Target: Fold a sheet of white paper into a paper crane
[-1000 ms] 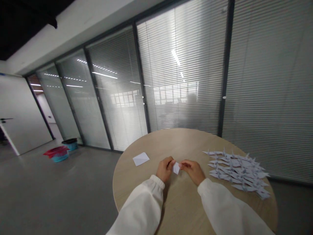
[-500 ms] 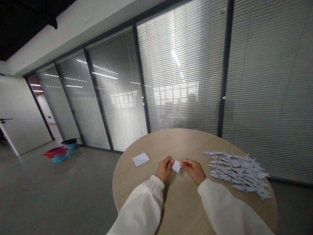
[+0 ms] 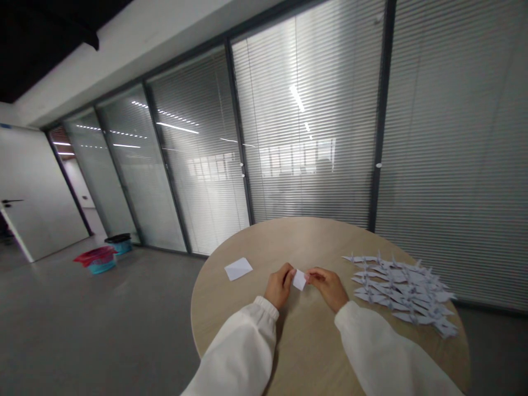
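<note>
Over the round wooden table [image 3: 305, 352], my left hand [image 3: 279, 286] and my right hand [image 3: 330, 288] pinch a small folded piece of white paper [image 3: 299, 279] between them, just above the tabletop. Both hands have their fingers closed on its edges. White sleeves cover both forearms. A flat white paper square [image 3: 238, 268] lies on the table to the left of my left hand. A spread of several folded paper cranes [image 3: 402, 290] lies on the right side of the table, a short way from my right hand.
Glass partitions with shut blinds [image 3: 305, 137] run behind the table. On the grey floor at the far left stand a red and blue basin [image 3: 97, 259] and a dark-rimmed bin [image 3: 119, 242]. A white door [image 3: 33, 192] is at the far left.
The small folded paper has shifted slightly between my fingers and tilted. Both hands stay in almost the same place.
</note>
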